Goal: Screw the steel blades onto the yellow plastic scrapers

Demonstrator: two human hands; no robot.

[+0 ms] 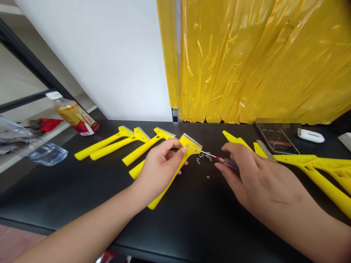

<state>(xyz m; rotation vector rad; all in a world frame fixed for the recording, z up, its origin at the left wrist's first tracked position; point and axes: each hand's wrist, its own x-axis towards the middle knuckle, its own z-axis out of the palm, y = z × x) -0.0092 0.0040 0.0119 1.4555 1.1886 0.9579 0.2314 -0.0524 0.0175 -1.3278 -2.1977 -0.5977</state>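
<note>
My left hand (161, 164) is closed around the upper handle of a yellow scraper (162, 195), which slants with its metal blade edge pointing away from me. In my right hand (255, 179) is a screwdriver (227, 162) with a red and clear handle. Its thin shaft reaches left, and the tip meets a small screw near the left end of the scraper's head. Small nuts and screws (204, 156) lie on the black table just right of the scraper head. A single nut (208, 177) sits apart, nearer to me.
Several bladed yellow scrapers (106, 145) lie in a row to the left. More yellow scraper handles (320, 182) and a loose blade (265, 149) are at the right. Behind them are a phone (276, 139) and a white case (311, 135). Two bottles (74, 114) stand or lean far left.
</note>
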